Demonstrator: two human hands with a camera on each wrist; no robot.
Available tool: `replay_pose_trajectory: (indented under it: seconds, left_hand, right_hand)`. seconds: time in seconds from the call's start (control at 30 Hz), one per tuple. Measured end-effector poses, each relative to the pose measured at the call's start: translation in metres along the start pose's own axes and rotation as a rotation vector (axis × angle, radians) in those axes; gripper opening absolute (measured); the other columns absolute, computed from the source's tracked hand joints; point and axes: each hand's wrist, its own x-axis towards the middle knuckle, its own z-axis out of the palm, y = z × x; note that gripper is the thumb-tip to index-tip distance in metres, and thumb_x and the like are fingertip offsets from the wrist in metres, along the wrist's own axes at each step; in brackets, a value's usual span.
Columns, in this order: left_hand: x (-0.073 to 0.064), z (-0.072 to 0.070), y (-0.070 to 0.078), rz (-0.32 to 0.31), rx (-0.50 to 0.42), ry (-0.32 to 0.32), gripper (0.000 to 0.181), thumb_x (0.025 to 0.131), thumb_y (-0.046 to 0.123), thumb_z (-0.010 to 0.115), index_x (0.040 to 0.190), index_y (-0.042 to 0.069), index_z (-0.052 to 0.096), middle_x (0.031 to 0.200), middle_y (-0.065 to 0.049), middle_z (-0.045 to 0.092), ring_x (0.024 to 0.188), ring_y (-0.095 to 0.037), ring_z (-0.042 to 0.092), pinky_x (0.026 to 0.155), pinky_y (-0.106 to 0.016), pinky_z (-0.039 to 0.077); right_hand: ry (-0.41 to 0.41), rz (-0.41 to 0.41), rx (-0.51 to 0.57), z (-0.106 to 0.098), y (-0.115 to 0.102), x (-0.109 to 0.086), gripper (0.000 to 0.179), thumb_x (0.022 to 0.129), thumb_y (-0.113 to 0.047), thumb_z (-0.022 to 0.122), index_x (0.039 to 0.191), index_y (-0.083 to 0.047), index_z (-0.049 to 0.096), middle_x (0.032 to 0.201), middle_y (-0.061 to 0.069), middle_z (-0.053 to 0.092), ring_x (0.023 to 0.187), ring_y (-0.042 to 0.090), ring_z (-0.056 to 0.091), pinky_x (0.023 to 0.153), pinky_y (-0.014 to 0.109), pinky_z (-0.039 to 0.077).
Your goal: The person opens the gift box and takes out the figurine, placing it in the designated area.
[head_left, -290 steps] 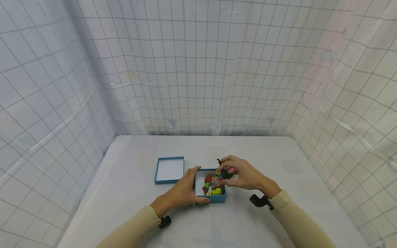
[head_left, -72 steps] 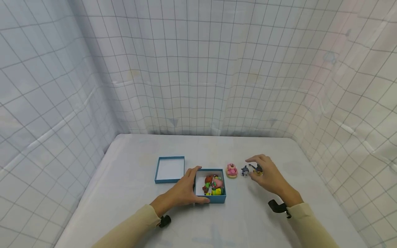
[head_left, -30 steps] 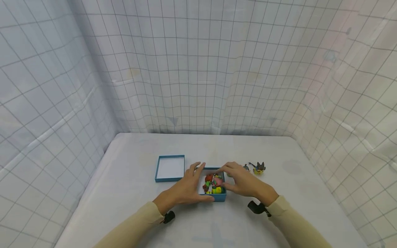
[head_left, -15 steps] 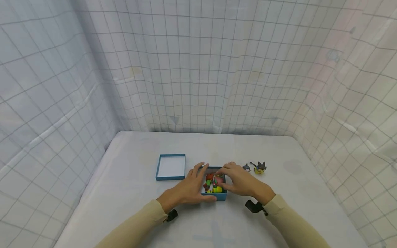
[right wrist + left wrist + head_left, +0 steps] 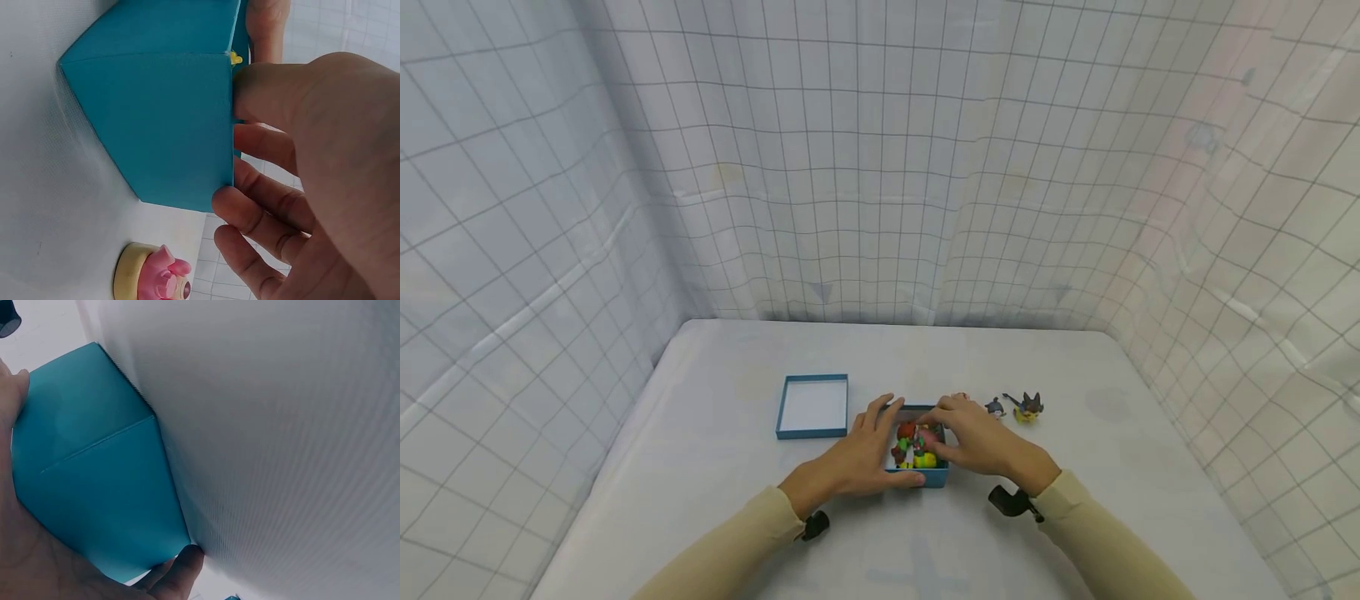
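In the head view a blue box (image 5: 935,478) stands on the table, holding several colourful toy figurines. My left hand (image 5: 865,454) grips its left side, thumb along the front wall and fingers at the back; the left wrist view shows the hand spanning the blue wall (image 5: 106,487). My right hand (image 5: 981,442) reaches over the right wall, thumb and index finger inside around a pink figurine (image 5: 927,439). A red figurine (image 5: 906,430) and a yellow one (image 5: 925,460) lie close by. In the right wrist view the wall hides those fingertips, so I cannot tell whether they pinch anything.
A blue-edged lid (image 5: 812,408) lies left of the box, white inside up. Right of it stand a pink figurine on a round base (image 5: 165,275), a small grey figurine (image 5: 995,407) and a dark-eared figurine (image 5: 1028,408). Gridded white curtains (image 5: 880,200) surround the table.
My right hand let go of the dark-eared figurine at the right and came back left, its fingertips now in the box. My left hand has shifted slightly right along the box.
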Motion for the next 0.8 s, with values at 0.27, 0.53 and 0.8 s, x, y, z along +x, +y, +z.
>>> replay_pose_trajectory:
  seconds: [0.27, 0.53, 0.8]
  left_hand:
    - [0.0011, 0.0025, 0.0, -0.002, 0.003, 0.005, 0.128, 0.097, 0.076, 0.082, 0.187, 0.01, 0.019, 0.193, -0.019, 0.017, 0.167, -0.054, 0.043, 0.123, -0.07, 0.056]
    - [0.0014, 0.0024, 0.0005, -0.008, 0.001, 0.013, 0.128, 0.097, 0.077, 0.082, 0.187, 0.01, 0.02, 0.194, -0.019, 0.017, 0.167, -0.053, 0.042, 0.122, -0.071, 0.056]
    - [0.0016, 0.0029, -0.0005, -0.006, -0.003, 0.011, 0.127, 0.097, 0.078, 0.081, 0.187, 0.011, 0.02, 0.194, -0.018, 0.017, 0.168, -0.053, 0.041, 0.123, -0.071, 0.056]
  right_hand:
    - [0.01, -0.001, 0.012, 0.0005, -0.0002, -0.0007, 0.03, 0.113, -0.025, 0.079, 0.141, -0.015, 0.083, 0.112, -0.002, 0.068, 0.094, 0.008, 0.05, 0.086, 0.029, 0.048]
    - [0.02, -0.005, 0.033, 0.0017, 0.0005, 0.0001, 0.025, 0.114, -0.024, 0.077, 0.137, -0.016, 0.084, 0.113, -0.002, 0.068, 0.095, 0.008, 0.051, 0.088, 0.03, 0.049]
    - [0.032, -0.011, 0.058, 0.0041, 0.0014, 0.0, 0.021, 0.115, -0.023, 0.076, 0.134, -0.017, 0.082, 0.121, -0.002, 0.079, 0.102, 0.014, 0.062, 0.093, 0.038, 0.056]
